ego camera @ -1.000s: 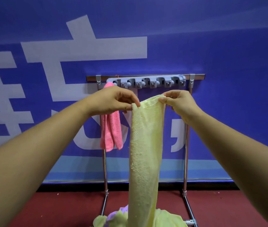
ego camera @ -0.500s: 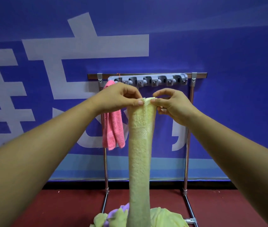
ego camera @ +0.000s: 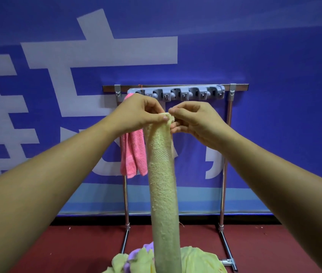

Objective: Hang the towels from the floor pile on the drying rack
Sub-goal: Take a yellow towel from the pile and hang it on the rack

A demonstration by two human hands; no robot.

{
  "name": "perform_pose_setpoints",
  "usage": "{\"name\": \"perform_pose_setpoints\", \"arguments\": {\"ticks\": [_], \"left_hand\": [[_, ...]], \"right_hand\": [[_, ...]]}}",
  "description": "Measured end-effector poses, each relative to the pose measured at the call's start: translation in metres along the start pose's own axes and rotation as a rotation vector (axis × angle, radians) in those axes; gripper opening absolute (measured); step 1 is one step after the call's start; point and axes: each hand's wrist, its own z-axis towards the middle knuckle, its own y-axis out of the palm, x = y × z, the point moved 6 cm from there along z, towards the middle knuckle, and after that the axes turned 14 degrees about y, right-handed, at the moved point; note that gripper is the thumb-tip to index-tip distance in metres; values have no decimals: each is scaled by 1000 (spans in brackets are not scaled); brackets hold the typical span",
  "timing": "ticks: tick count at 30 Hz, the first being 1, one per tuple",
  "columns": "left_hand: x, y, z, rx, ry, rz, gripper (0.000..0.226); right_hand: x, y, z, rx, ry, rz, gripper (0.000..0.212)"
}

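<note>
head view: the left hand (ego camera: 136, 113) and right hand (ego camera: 193, 123) have drawn closer than a second ago, both pinching the top of the yellow towel (ego camera: 163, 174), now bunched narrow, before the drying rack (ego camera: 175, 88) beside the hung pink towel (ego camera: 133, 154), above the floor pile (ego camera: 195, 261).

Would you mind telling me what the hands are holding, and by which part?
Both the left hand and the right hand pinch the bunched top edge of the yellow towel, which hangs down in front of the drying rack.
</note>
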Motion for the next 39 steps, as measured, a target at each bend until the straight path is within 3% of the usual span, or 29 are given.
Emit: {"name": "perform_pose_setpoints", "arguments": {"ticks": [5, 11, 15, 20, 22, 24, 28, 32, 35, 39], "left_hand": [[5, 4, -3, -46, 1, -2, 18], [-5, 8, -16, -318, -72, 141, 38], [-11, 4, -22, -305, -107, 154, 33], [-18, 2, -20, -53, -190, -550, 41], [-22, 5, -20, -90, -223, -482, 47], [-27, 9, -22, -102, -244, -341, 37], [-27, 12, -24, -16, -188, -382, 14], [-20, 16, -22, -10, -159, -341, 34], [-15, 22, -22, -80, -169, -294, 24], [-16, 22, -21, -10, -181, -325, 22]], "right_hand": [[-1, 0, -5, 40, -82, -159, 16], [5, -11, -6, 70, -69, -233, 14], [10, -19, -6, 94, -46, -277, 12], [0, -18, -6, 3, -12, 99, 8], [-1, -19, -4, 19, -6, -28, 5], [2, -18, -2, 34, -20, -185, 9], [7, -24, -1, 33, -21, -62, 8], [9, -26, -1, 12, -22, -59, 9], [11, -25, -2, 5, 3, -83, 18], [10, -23, -1, -26, 55, -124, 25]]}}
